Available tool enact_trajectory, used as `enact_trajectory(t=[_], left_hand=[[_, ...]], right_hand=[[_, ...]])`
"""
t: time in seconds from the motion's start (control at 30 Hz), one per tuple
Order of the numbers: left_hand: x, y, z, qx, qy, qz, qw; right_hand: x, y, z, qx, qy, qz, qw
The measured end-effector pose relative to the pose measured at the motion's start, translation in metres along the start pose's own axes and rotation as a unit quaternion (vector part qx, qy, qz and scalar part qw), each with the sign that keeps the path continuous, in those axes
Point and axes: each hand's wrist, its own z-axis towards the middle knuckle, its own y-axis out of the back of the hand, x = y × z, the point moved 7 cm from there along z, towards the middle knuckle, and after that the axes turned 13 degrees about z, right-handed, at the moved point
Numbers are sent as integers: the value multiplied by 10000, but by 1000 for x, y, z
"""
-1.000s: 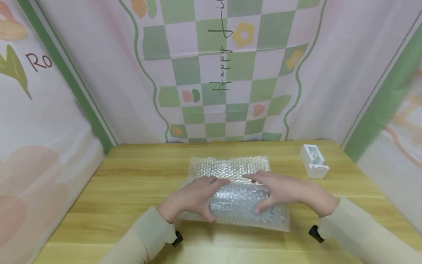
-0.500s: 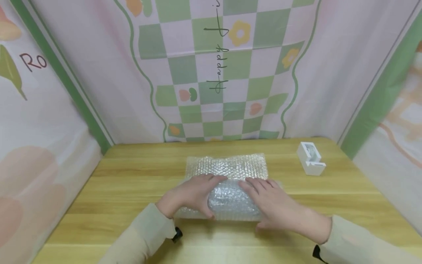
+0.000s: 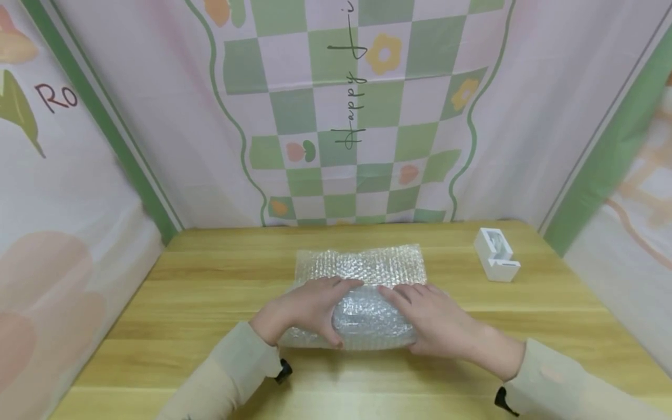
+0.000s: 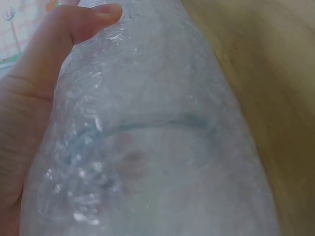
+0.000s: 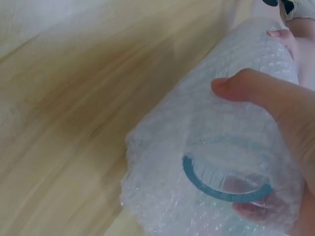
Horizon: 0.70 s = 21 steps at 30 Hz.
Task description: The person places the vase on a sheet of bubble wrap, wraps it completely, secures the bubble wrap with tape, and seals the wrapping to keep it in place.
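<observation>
A clear glass [image 5: 226, 195] with a bluish rim lies on its side inside a roll of bubble wrap [image 3: 370, 319]; its round mouth shows at the roll's end in the right wrist view. Both of my hands grip the roll from above. My left hand [image 3: 310, 309] curls round the left part, thumb on the near side and fingers over the far side. My right hand [image 3: 443, 324] grips the right end the same way, its thumb [image 5: 236, 87] pressing the wrap. Beyond the fingers, a flat stretch of bubble wrap [image 3: 362, 265] lies on the table.
A white tape dispenser [image 3: 496, 255] stands at the back right of the wooden table [image 3: 220, 268]. Behind the table hangs a checked green and white curtain [image 3: 341, 116], with more printed cloth at both sides.
My right hand has come down from over the roll and closed round its right end. The loose wrap edge there is now tucked in or hidden by the hand. The left hand has stayed put.
</observation>
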Motion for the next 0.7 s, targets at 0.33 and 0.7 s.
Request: enact_trajectory(t=[0.33,0.7], left_hand=[[7,0,-2,1,267,-434,9987],[-4,16,-25,-927,286,1475,9843]], right_hand=[[-1,3,6,85,145,90,9998],[-8,1,8,578,-229,444,9971]])
